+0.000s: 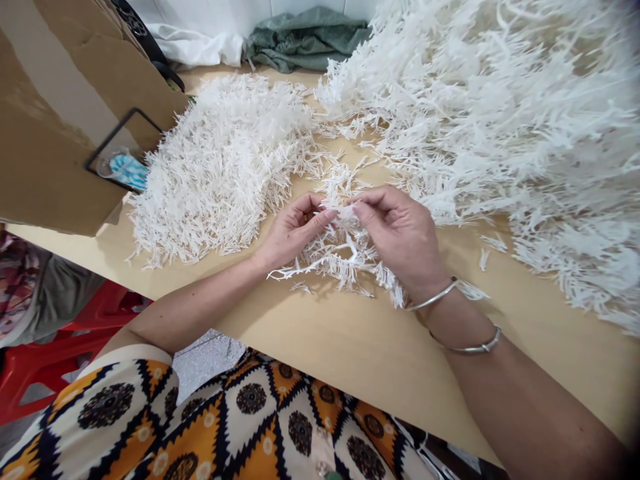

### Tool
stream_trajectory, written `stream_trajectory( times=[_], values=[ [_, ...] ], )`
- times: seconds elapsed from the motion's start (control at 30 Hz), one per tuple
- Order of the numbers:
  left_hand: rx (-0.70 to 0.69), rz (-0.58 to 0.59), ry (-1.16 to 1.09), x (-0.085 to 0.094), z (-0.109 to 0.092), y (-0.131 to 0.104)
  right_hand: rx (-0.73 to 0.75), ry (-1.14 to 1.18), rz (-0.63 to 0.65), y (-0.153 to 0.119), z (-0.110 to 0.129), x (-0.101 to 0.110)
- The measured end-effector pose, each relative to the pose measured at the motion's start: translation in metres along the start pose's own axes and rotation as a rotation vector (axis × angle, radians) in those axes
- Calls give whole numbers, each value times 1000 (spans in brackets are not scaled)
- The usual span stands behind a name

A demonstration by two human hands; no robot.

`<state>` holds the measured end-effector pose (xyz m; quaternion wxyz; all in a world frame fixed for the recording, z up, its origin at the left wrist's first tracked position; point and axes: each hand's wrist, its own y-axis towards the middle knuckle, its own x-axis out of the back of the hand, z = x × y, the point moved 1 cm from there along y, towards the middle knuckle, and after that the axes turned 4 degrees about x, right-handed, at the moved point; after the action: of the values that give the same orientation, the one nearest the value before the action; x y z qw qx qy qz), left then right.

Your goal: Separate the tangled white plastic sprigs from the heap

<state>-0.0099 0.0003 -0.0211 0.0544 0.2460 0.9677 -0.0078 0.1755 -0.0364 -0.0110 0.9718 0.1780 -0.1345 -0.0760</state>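
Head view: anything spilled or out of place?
Only slight scatter: a few small white bits lie on the table to the right of the right hand, apart from the large white pile. They look strayed because most of the material is heaped. Nothing looks clearly damaged.

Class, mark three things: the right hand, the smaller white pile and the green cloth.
Right hand (406, 233): head view, back of the hand.
Smaller white pile (220, 167): head view, middle of its surface.
Green cloth (306, 41): head view, middle of its folds.

Spiky white strands (346, 219), loosely bunched
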Motion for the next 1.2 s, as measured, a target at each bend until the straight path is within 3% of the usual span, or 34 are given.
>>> stream_trajectory(
  times=[0.2, 0.43, 0.7, 0.9, 1.07, 1.2],
  values=[
    [97, -70, -45, 1, 3, -2, -88, 80, 18, 4, -4, 5],
    [56, -47, -62, 2, 5, -1, -51, 39, 118, 3, -10, 2],
    [-137, 52, 63, 2, -1, 0, -169, 225, -11, 1, -2, -6],
    [-191, 31, 100, 1, -3, 2, -253, 304, -115, 3, -2, -14],
    [-233, 19, 51, 2, -2, 2, -290, 356, -111, 1, 2, -19],
    [-325, 51, 87, 1, -3, -4, -324, 382, -130, 5, -3, -12]
  ],
)
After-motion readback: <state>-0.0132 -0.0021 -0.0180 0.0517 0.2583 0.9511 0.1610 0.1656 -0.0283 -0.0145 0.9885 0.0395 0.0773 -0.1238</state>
